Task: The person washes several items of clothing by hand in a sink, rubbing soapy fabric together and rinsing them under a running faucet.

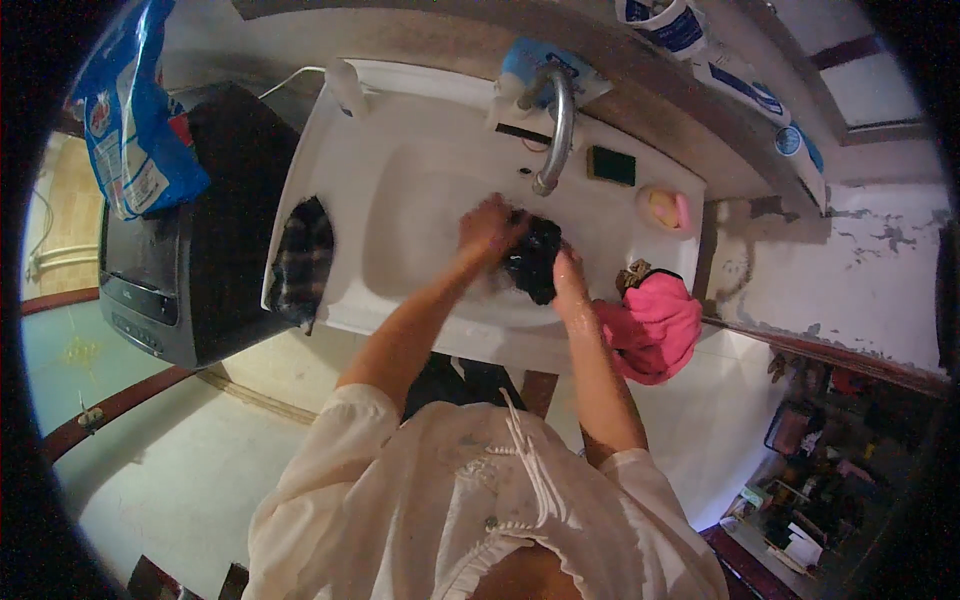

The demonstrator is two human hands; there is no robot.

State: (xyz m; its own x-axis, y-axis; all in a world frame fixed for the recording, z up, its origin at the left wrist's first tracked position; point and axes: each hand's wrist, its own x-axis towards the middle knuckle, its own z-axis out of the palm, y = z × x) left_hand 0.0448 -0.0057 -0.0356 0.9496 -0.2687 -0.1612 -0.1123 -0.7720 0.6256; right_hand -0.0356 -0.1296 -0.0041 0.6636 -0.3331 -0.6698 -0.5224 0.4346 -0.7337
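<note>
Inside the white sink basin (420, 255), a dark wet cloth (536, 259) hangs between my two hands. My left hand (491, 225) grips its upper left side and looks slightly blurred. My right hand (570, 277) holds the cloth's right edge. Above and behind them curves the metal faucet (562, 135); whether water runs from it I cannot tell. On the sink's left ledge lies a dark checked cloth (304, 255). Pink fabric (656, 326) drapes over the right front rim, with a small brown patterned piece (636, 274) beside it.
A green scouring sponge (611, 166) and a soap dish with pink and yellow soap (666, 208) sit on the back ledge. A white bottle (345, 90) stands at the back left corner. Left of the sink, a blue plastic bag (142, 150) rests on a black appliance (225, 225).
</note>
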